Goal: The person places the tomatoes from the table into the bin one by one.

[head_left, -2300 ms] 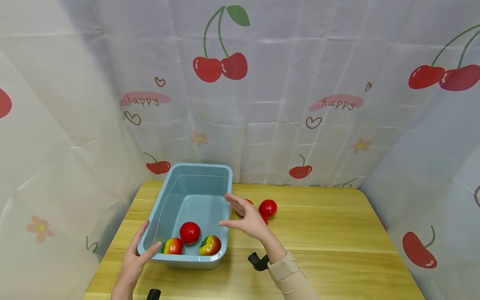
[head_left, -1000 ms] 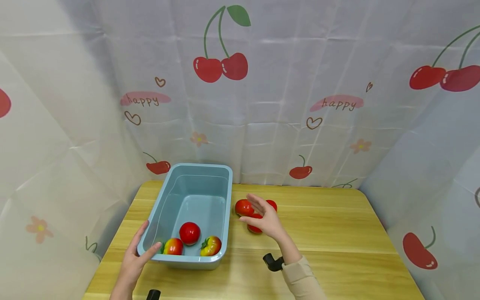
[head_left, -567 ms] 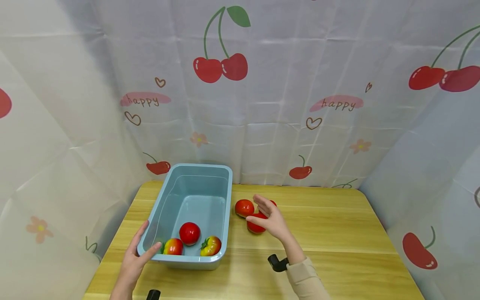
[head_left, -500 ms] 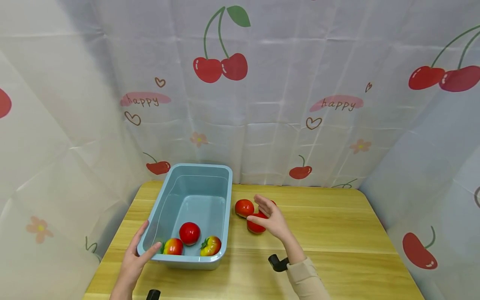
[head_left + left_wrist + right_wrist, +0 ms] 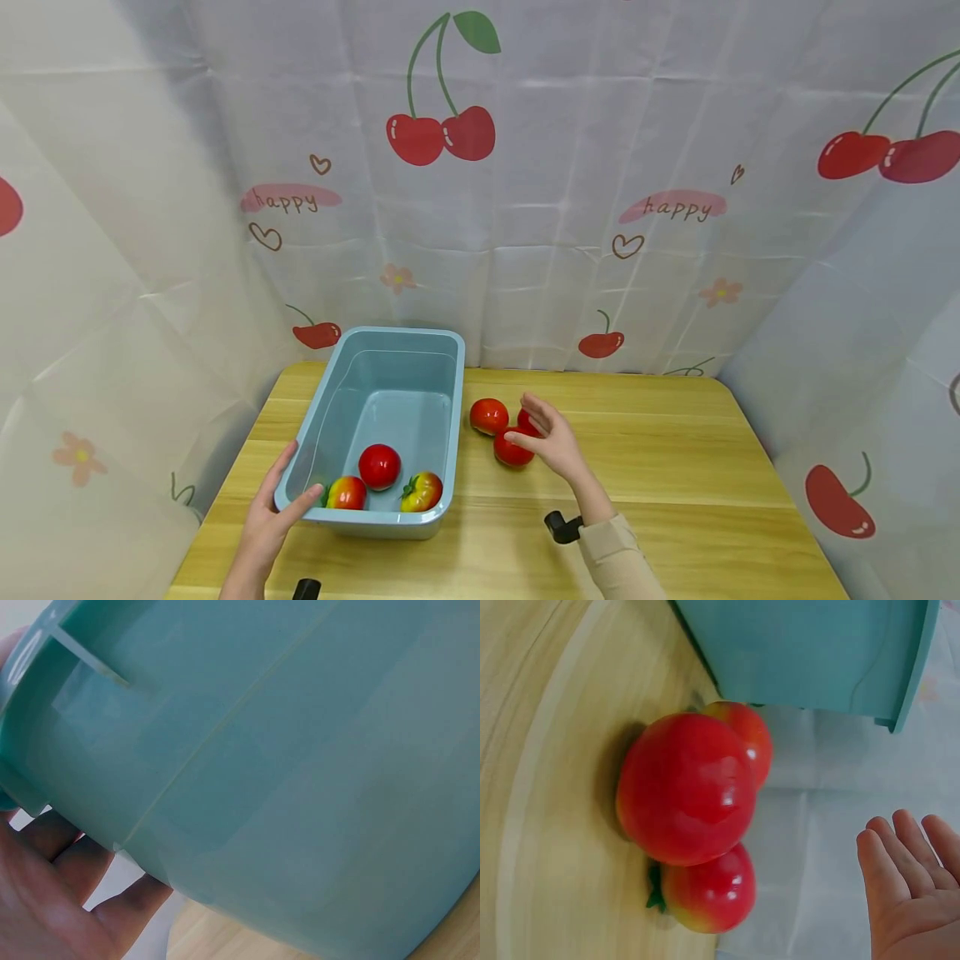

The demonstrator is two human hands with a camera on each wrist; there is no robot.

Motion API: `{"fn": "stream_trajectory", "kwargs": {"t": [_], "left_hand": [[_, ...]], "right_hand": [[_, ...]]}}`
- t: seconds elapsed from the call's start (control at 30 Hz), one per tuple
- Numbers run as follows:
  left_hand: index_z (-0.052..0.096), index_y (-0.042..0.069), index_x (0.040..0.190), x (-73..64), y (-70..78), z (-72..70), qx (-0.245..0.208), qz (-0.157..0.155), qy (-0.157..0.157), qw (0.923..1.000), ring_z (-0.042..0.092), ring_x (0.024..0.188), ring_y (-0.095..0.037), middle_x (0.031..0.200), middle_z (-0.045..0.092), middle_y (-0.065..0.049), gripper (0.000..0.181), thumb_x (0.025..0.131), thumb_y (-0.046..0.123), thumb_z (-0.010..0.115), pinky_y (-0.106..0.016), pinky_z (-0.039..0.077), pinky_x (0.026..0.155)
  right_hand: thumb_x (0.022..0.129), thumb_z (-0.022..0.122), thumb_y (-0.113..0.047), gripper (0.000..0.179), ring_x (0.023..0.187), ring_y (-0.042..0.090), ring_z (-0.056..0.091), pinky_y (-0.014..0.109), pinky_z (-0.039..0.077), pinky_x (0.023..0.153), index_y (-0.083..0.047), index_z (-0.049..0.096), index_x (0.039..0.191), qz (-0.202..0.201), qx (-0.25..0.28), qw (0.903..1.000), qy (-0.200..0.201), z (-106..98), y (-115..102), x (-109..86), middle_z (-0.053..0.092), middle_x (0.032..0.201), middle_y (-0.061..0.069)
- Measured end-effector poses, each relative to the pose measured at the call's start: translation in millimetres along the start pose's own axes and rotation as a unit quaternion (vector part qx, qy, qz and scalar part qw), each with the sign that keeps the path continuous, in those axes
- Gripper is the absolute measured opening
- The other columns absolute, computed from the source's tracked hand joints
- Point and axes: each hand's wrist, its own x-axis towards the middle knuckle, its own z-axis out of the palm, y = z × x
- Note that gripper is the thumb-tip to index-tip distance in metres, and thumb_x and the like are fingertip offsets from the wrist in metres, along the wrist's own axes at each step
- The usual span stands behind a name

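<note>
At the near left corner of a light blue plastic tub [image 5: 450, 400], my left hand [image 5: 266, 517] grips the rim, thumb over the top. The left wrist view has its fingers [image 5: 131, 904] against the tub's outer wall. Inside the tub lie a red tomato [image 5: 379, 467] and two red-yellow tomatoes [image 5: 347, 493]. My right hand [image 5: 555, 442] hovers over a cluster of three red tomatoes [image 5: 489, 415], thumb and fingers spread and holding nothing. It partly hides the rear right tomato [image 5: 525, 421]. The right wrist view shows the nearest tomato [image 5: 686, 791] overlapping the other two.
The wooden table [image 5: 637, 467] stands against a white curtain [image 5: 525, 275] printed with cherries, with more curtain on both sides. The tub's far end reaches close to the back curtain. Black wrist mounts [image 5: 562, 527] sit below the hands.
My right hand has moved from over the tub's right rim to the right, above the cluster, uncovering the left tomatoes. The left hand and the tub have stayed put.
</note>
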Motion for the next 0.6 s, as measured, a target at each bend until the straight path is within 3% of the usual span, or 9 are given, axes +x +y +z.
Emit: {"fn": "stream_trajectory", "kwargs": {"t": [0.47,0.6], "left_hand": [[0.022,0.025,0.151,-0.5,-0.6,0.2,-0.006,0.008,-0.004,0.9999,0.022,0.129,-0.037,0.154,0.012,-0.012,0.077,0.088,0.013,0.066,-0.007,0.038,0.077],[0.021,0.025,0.151,-0.7,-0.1,0.1,-0.01,0.006,-0.006,0.9999,0.022,0.13,-0.037,0.155,0.011,-0.012,0.078,0.088,0.014,0.066,-0.007,0.038,0.077]], "right_hand": [[0.075,0.08,-0.018,0.076,0.128,0.037,0.039,0.04,0.031,0.103,0.002,0.042,0.138,0.011,-0.002,0.9995,0.029,1,29,7.3,0.043,0.139,0.022],[0.077,0.078,-0.014,0.073,0.127,0.041,0.039,0.043,0.032,0.103,0.006,0.04,0.137,0.007,-0.012,0.9996,0.024,1,22,4.7,0.043,0.138,0.026]]}}
